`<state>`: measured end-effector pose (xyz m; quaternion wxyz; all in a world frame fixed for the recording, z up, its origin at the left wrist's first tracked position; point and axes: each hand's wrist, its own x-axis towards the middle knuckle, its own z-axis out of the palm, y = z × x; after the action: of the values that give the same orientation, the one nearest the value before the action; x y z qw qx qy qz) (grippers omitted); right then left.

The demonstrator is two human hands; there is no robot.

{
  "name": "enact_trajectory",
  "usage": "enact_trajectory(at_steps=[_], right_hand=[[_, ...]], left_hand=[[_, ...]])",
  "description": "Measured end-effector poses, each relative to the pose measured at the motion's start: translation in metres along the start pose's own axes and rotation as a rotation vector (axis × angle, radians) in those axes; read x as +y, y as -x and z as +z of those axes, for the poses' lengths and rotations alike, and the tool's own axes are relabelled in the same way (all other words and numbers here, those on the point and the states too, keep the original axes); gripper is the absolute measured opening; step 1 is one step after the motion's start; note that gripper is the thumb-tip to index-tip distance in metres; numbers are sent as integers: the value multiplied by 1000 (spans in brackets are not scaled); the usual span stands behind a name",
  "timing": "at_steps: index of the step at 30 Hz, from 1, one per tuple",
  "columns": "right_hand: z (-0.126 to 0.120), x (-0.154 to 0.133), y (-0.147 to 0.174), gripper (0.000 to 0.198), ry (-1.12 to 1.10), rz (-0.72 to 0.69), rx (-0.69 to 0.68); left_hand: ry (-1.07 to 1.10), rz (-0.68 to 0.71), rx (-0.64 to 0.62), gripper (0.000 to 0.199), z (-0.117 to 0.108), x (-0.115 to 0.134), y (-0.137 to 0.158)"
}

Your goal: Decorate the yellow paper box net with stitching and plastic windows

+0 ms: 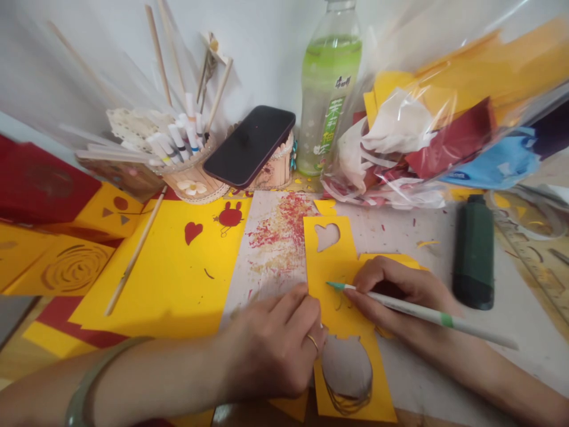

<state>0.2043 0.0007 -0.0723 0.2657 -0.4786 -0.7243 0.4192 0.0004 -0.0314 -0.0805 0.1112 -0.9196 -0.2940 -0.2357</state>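
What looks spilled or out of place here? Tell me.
Red and tan crumbs lie scattered across the pale work surface, like spilled shavings. Behind them, the phone sits tilted atop a wooden container, a precarious-looking spot.

The strip (322, 270) was smooth, matt paper; the pen (413, 306) looked like smooth plastic. The ring (312, 341) was shiny metal, the bangle (84, 382) smooth and softly polished. The stick (136, 255) looked like bare wood, the bottle (331, 95) clear plastic, the bag (391, 187) crinkled, glossy film, the phone (251, 145) smooth and glossy.
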Motion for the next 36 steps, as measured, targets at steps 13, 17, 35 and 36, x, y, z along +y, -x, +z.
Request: enact_trajectory(at_steps=[13, 17, 35, 36], right_hand=[[1, -2, -4, 17, 6, -20, -28], [1, -1, -3, 19, 16, -16, -14], [2, -1, -2, 18, -2, -35, -13], [1, -2, -2, 18, -3, -35, -20]], left_hand=[[5, -4, -14, 12, 0, 0, 0], [15, -4, -12, 10, 1, -1, 0], [16, 3, -9, 11, -1, -1, -1], [15, 3, -6, 11, -2, -1, -1]])
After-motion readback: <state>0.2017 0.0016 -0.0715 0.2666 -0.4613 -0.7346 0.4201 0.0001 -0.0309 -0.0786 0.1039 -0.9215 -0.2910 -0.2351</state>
